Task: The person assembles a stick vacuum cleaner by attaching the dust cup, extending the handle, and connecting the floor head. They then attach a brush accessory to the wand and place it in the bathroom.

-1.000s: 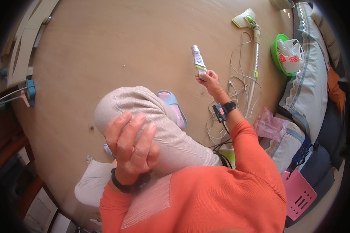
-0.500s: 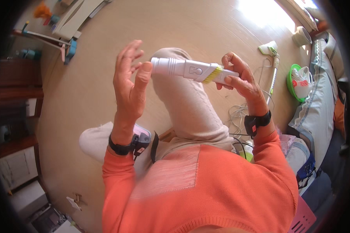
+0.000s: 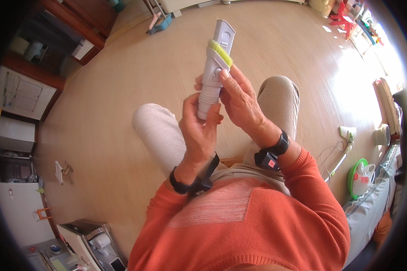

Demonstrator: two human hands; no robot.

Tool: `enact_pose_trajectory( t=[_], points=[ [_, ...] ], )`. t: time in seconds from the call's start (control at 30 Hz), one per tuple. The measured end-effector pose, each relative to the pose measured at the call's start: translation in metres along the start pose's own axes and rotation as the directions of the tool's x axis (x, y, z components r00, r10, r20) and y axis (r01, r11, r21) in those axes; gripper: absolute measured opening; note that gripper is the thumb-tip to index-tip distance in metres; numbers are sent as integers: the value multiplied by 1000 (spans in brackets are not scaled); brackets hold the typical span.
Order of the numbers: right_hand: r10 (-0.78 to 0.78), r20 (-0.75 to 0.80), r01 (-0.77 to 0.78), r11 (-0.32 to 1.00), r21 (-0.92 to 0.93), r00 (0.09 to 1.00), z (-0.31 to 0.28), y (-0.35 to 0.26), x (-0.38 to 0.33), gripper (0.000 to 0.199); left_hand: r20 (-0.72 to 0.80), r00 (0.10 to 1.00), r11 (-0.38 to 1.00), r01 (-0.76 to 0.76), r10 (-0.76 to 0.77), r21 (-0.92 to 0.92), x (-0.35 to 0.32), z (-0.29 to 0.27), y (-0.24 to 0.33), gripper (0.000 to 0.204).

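Note:
A white vacuum cleaner brush nozzle [image 3: 211, 80] with a slanted band of yellow-green bristles is held up in front of my knees. Its flat, slotted tip points away from me, and its ribbed round end is toward me. Around that ribbed end wrap the fingers and thumb of my left hand [image 3: 200, 128]. My right hand [image 3: 243, 101] grips the middle of the nozzle from the right, the thumb lying by the button below the bristles. Black straps with small boxes sit on both wrists.
Right of me a vacuum floor head with its tube [image 3: 348, 143] lies on the wooden floor, a cord beside it. A green basin [image 3: 352, 180] holding a plastic bag stands by the grey sofa [image 3: 371, 205]. A dustpan [image 3: 162, 23] is at the far left.
The nozzle has swung from lying crosswise to pointing away from me. My left hand has closed round its ribbed end; my right hand has shifted from the tip to the middle. The view has turned left.

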State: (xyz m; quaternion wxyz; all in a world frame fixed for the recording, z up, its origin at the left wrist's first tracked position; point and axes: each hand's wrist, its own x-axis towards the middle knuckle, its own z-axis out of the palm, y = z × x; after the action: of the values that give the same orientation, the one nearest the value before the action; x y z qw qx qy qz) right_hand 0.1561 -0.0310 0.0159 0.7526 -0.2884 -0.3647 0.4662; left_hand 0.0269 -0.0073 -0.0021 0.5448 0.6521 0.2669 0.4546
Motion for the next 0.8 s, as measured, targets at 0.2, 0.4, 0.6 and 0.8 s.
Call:
enact_pose_trajectory(
  t=[0.2, 0.4, 0.6, 0.8],
  points=[
    [126, 18, -126, 992, -10, 992, 23, 15, 0, 35, 19, 997, 994, -80, 78, 79, -13, -18, 0, 38],
    [174, 149, -183, 982, 52, 974, 15, 24, -11, 34, -82, 994, 996, 79, -75, 40, 13, -77, 20, 35],
    [327, 232, -324, 945, -53, 916, 25, 31, -22, 43, 235, 971, 966, 106, -49, -235, 70, -74, 23, 45],
    [458, 129, -463, 886, 8, 880, 29, 38, -31, 38, 298, 944, 939, 221, -139, -264, 67, -60, 26, 50]
  ],
)
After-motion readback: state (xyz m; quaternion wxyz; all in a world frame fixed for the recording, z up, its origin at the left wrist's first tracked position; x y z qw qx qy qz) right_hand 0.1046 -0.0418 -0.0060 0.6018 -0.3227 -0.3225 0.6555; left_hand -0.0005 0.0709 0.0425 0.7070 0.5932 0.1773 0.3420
